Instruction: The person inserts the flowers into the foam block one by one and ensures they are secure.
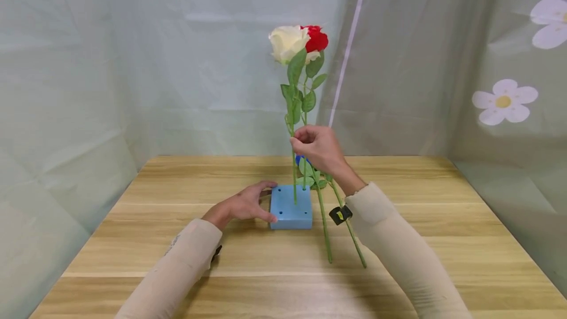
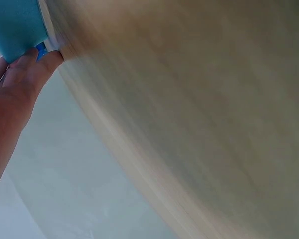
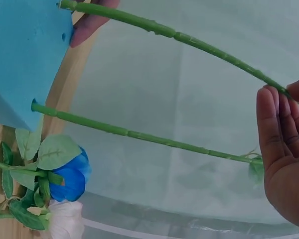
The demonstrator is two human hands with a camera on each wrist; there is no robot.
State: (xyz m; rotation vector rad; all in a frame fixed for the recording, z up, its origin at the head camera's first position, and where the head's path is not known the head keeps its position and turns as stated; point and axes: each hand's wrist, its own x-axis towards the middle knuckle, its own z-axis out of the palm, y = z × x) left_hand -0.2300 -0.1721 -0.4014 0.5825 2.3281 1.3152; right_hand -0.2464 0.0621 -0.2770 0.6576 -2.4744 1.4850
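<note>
Sleeves [image 1: 398, 245], right hand [image 1: 321, 146] pinching stem [image 3: 149, 25], left [image 1: 245, 204] gripping block [image 1: 288, 208]; red rose [image 1: 316, 38], head view only

Left grip [image 2: 17, 89] holding blue block [image 2: 15, 27], tabletop [image 2: 189, 99]

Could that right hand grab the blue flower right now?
Probably not without letting go first: the right hand pinches a green stem above the blue block. Otherwise likely yes, as the blue flower lies just beyond the block.
</note>
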